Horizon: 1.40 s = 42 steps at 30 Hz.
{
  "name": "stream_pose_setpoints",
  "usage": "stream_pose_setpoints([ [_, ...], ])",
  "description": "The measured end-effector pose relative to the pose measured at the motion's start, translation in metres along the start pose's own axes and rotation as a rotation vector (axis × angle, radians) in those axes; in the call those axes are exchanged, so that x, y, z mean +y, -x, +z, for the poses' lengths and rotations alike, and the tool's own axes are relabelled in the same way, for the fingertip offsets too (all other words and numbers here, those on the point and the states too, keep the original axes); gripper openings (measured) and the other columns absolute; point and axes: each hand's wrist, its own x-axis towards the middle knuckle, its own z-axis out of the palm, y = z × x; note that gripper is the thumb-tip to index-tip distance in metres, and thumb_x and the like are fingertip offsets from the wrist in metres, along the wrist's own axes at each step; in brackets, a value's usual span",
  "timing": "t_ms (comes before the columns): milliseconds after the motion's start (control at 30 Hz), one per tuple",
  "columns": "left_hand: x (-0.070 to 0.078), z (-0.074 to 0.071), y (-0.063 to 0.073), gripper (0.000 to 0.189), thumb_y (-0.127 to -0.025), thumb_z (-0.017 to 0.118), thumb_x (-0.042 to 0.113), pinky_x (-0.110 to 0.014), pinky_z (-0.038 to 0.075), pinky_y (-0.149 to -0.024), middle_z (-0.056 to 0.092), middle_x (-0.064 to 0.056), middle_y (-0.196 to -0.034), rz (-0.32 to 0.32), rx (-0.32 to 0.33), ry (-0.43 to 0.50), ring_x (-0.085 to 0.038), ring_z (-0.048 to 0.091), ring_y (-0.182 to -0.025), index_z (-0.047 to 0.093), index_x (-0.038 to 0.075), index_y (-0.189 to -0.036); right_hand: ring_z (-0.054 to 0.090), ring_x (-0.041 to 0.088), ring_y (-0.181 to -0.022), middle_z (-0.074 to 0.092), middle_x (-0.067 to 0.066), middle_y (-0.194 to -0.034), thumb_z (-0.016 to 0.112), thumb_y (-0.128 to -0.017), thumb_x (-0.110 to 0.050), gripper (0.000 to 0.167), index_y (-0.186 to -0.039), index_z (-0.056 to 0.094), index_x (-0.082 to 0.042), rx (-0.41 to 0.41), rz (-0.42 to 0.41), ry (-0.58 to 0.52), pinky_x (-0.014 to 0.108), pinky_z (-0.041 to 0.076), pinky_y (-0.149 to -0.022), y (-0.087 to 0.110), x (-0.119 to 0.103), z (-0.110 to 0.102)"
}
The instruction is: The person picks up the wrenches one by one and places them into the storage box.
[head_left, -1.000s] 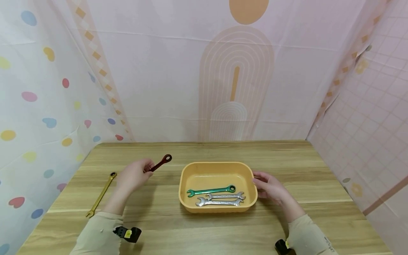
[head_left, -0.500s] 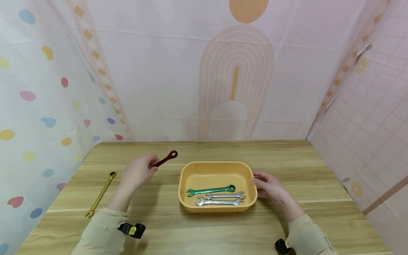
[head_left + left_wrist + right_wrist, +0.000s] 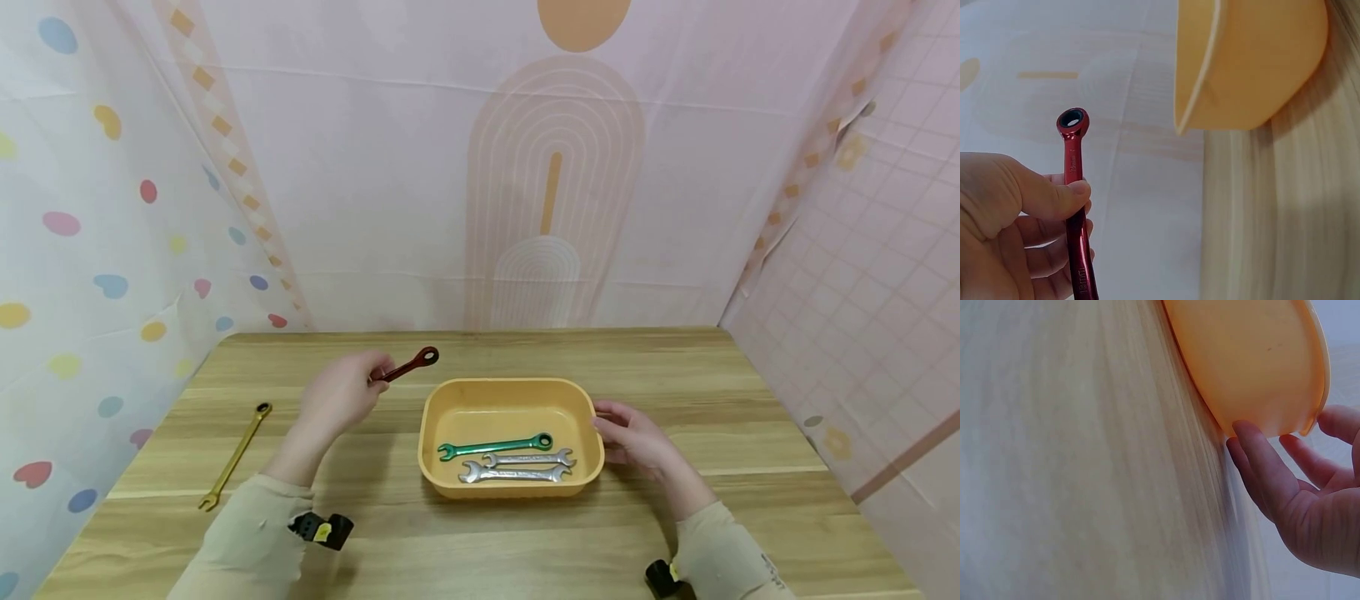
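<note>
My left hand [image 3: 341, 393] pinches a dark red ratcheting combination wrench [image 3: 408, 367] between thumb and fingers. In the left wrist view the ring end of this wrench [image 3: 1074, 156] points away from the hand, and the fingers cover part of the shaft. It is held above the table, up and left of a yellow plastic bin [image 3: 510, 492]. Inside the bin lie a green ratcheting wrench [image 3: 495, 447] and two silver open-end wrenches [image 3: 517, 475]. At the bin's right end, the fingertips of my right hand [image 3: 637, 442] touch the outer wall, fingers loosely extended, thumb near the rim.
A gold ratcheting wrench [image 3: 236, 457] lies slantwise on the wood-grain table [image 3: 420, 550], left of the left forearm. Patterned cloth [image 3: 375, 208] hangs behind the table and along both sides.
My left hand has moved right and slightly away from me with the red wrench, bringing its ring end closer to the bin. The right hand and the bin have stayed put.
</note>
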Motion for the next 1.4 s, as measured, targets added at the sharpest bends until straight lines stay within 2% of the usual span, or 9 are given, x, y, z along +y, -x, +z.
stream_pose_setpoints([
  [633, 0.042, -0.006, -0.025, 0.011, -0.086, 0.073, 0.005, -0.035, 0.045, -0.056, 0.064, 0.001, -0.078, 0.070, -0.047, -0.001, -0.019, 0.057, -0.069, 0.070, 0.013, -0.093, 0.062, 0.021, -0.100, 0.049, 0.027, -0.130, 0.055, -0.101, -0.013, 0.055, -0.145, 0.033, 0.012, 0.030, 0.012, 0.002, 0.040, 0.057, -0.084, 0.000, 0.000, 0.001],
  [867, 0.059, -0.005, -0.033, 0.010, -0.087, 0.073, 0.006, -0.032, 0.044, -0.055, 0.063, 0.002, -0.077, 0.084, -0.093, 0.043, -0.018, 0.055, -0.067, 0.070, 0.014, -0.092, 0.062, 0.020, -0.099, 0.050, 0.026, -0.128, 0.055, -0.101, -0.013, 0.055, -0.145, 0.034, 0.012, 0.038, 0.013, 0.005, 0.039, 0.057, -0.083, 0.000, 0.000, 0.000],
  [1200, 0.085, 0.003, -0.042, 0.011, -0.086, 0.074, 0.006, -0.033, 0.046, -0.059, 0.062, 0.004, -0.076, 0.189, -0.096, 0.065, -0.016, 0.056, -0.069, 0.070, 0.014, -0.091, 0.062, 0.020, -0.099, 0.051, 0.024, -0.127, 0.056, -0.101, -0.014, 0.055, -0.145, 0.035, 0.011, 0.037, 0.008, 0.016, 0.038, 0.057, -0.082, 0.001, -0.001, 0.002],
  [1400, 0.096, 0.010, -0.047, 0.012, -0.084, 0.075, 0.004, -0.033, 0.047, -0.060, 0.061, 0.005, -0.075, 0.218, -0.111, 0.047, -0.015, 0.057, -0.071, 0.070, 0.014, -0.089, 0.062, 0.021, -0.100, 0.051, 0.024, -0.128, 0.057, -0.101, -0.014, 0.055, -0.145, 0.036, 0.011, 0.040, 0.009, 0.015, 0.039, 0.057, -0.083, 0.001, -0.001, 0.004],
])
